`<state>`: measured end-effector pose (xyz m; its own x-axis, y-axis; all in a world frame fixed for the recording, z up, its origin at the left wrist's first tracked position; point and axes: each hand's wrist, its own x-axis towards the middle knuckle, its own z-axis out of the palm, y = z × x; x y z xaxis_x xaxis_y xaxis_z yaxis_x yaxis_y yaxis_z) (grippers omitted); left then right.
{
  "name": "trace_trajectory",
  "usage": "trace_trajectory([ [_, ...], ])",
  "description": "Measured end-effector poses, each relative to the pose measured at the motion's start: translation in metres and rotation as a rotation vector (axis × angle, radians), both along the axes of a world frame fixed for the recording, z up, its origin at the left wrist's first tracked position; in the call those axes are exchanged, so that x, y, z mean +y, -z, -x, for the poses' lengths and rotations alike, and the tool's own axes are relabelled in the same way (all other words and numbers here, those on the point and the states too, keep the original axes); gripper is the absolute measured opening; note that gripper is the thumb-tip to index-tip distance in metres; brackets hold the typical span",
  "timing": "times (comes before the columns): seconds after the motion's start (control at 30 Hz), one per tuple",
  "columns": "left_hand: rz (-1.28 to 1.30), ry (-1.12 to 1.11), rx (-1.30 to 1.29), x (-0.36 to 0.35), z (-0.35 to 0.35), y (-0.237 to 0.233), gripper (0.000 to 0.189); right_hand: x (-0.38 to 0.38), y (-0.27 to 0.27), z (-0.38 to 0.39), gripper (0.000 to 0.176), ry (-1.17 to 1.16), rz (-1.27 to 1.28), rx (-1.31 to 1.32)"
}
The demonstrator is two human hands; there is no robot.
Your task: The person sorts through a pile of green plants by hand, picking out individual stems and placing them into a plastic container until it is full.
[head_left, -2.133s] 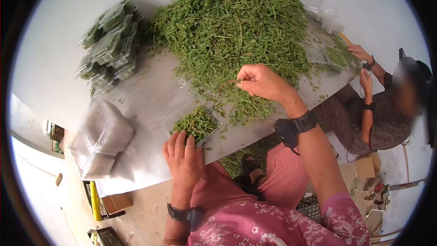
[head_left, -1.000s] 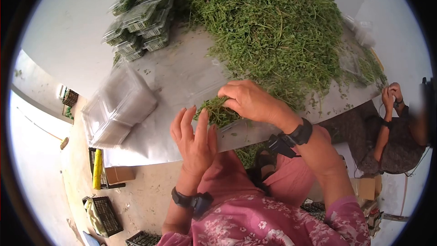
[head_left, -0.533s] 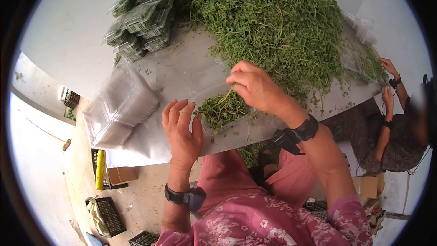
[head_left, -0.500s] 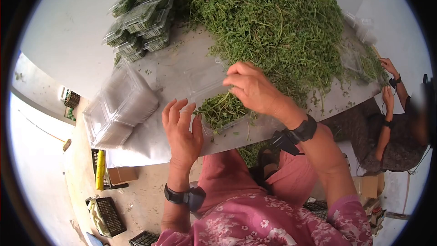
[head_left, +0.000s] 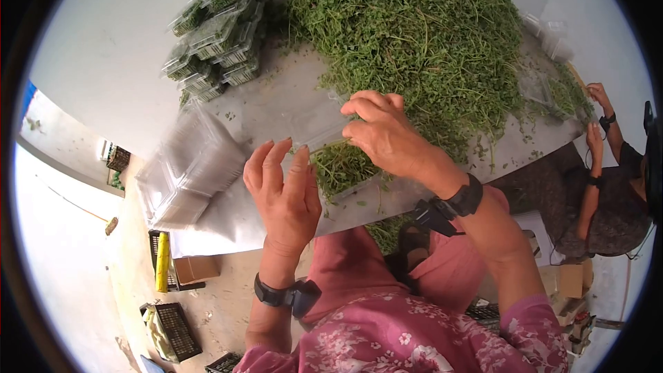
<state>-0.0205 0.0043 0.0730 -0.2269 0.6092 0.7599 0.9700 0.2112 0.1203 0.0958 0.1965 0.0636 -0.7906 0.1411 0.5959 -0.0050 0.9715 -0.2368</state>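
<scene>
1. The person's left hand (head_left: 285, 199) is raised just left of centre, palm away from the camera. Its fingers are straight and spread, gripping nothing, with their tips close beside the small clear tray (head_left: 356, 188).
2. The right hand (head_left: 385, 132) sits at centre, just above that tray, its fingers curled in together. I cannot tell whether they pinch sprigs or the tray's clear lid (head_left: 307, 121), which lies open towards the upper left.
3. The tray rests near the front edge of the counter (head_left: 228, 217), between the two hands. It is filled with a loose clump of green sprigs (head_left: 338, 166).
4. A big heap of green herbs (head_left: 414, 34) covers the upper centre and right of the frame, reaching right up to the right hand.
5. In the upper left stands a stack of filled packs (head_left: 221, 27), clear with green showing through.
6. Below them, at left centre, a stack of empty clear trays (head_left: 190, 166) leans near the counter's edge.
7. Each wrist wears a dark band: the left band (head_left: 283, 295) at lower centre, the right band (head_left: 461, 198) to the right of it.
8. At the far right edge a co-worker sits at the counter, with one hand (head_left: 599, 95) at the herbs and the other hand (head_left: 592, 137) just below it.
9. On the floor at lower left lie a yellow object (head_left: 162, 262), a cardboard box (head_left: 197, 269) and a black crate (head_left: 173, 330).
</scene>
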Motion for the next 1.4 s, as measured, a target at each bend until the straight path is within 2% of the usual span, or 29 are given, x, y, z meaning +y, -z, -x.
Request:
trace_trajectory([
  [0.3, 0.200, 0.032, 0.153, 0.024, -0.001, -0.013, 0.019, -0.001, -0.014, -0.008, 0.009, -0.048, -0.040, 0.072],
  [0.5, 0.182, -0.005, 0.086, 0.034, -0.004, -0.007, 0.009, 0.002, -0.008, -0.007, 0.006, 0.009, -0.001, 0.107],
  [0.6, -0.040, 0.039, -0.108, 0.039, -0.006, -0.004, 0.004, -0.003, -0.007, -0.002, 0.006, -0.035, 0.198, 0.196],
  [0.63, -0.112, 0.025, -0.290, 0.038, -0.005, -0.005, 0.005, -0.003, -0.009, -0.002, 0.006, -0.003, 0.156, 0.200],
  [0.7, -0.256, -0.007, -0.656, 0.034, 0.000, -0.007, 0.011, -0.003, -0.014, -0.004, 0.006, 0.059, 0.072, 0.206],
  [0.8, -0.504, 0.136, -0.962, 0.028, 0.021, -0.019, 0.026, 0.012, -0.006, -0.006, 0.006, 0.094, 0.198, 0.225],
  [0.93, -0.444, 0.100, -0.821, 0.022, 0.015, -0.020, 0.025, 0.011, -0.015, -0.009, 0.009, 0.094, 0.276, 0.140],
  [1.13, -0.368, 0.270, -1.085, 0.018, 0.004, -0.016, 0.021, 0.006, 0.002, -0.003, 0.015, 0.060, 0.290, 0.020],
  [1.17, -0.406, 0.362, -1.179, 0.018, 0.007, -0.012, 0.017, 0.010, 0.000, -0.005, 0.016, 0.054, 0.309, -0.014],
  [1.27, -0.397, 0.397, -1.394, 0.019, 0.006, -0.008, 0.015, 0.027, -0.015, -0.020, 0.017, 0.045, 0.403, -0.182],
  [1.33, -0.327, 0.413, -1.374, 0.018, 0.009, 0.001, 0.013, 0.029, -0.028, -0.028, 0.016, 0.050, 0.516, -0.384],
  [1.4, -0.268, 0.409, -1.315, 0.020, 0.008, 0.010, 0.012, 0.030, -0.013, -0.030, 0.014, 0.038, 0.475, -0.353],
])
